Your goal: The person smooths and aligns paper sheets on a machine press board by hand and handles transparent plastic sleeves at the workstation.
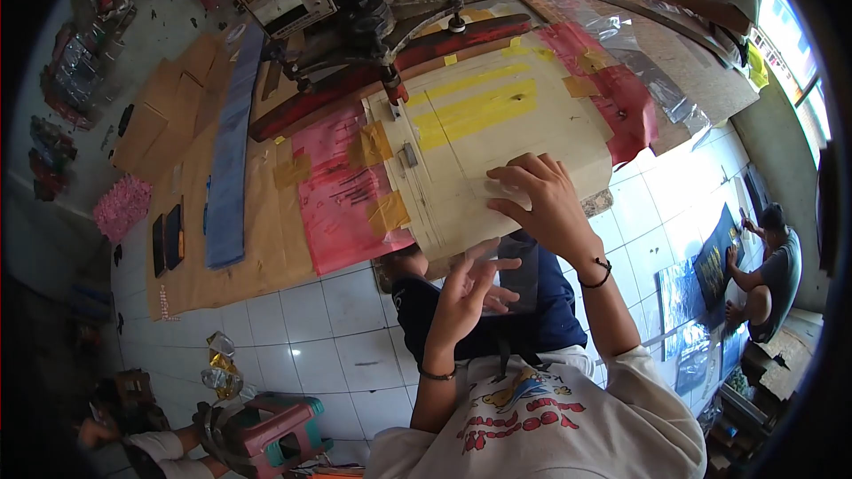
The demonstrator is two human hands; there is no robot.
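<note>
"What's at the left hand [461,297]?"
"A clear film [525,279], see-through, hanging above the lap. Fingers spread; I can't tell whether they grip it."
"The right hand [548,204]?"
"Fingers curved, parted, over a cream board [572,129] with yellow strips."
"Around them?"
"Brown paper [271,253] on the table, white tiles [359,306], then a person [774,270] low down."

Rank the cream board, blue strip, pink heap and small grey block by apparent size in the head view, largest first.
1. Cream board
2. Blue strip
3. Pink heap
4. Small grey block
The heap seems farther away; true size unsure.
</note>
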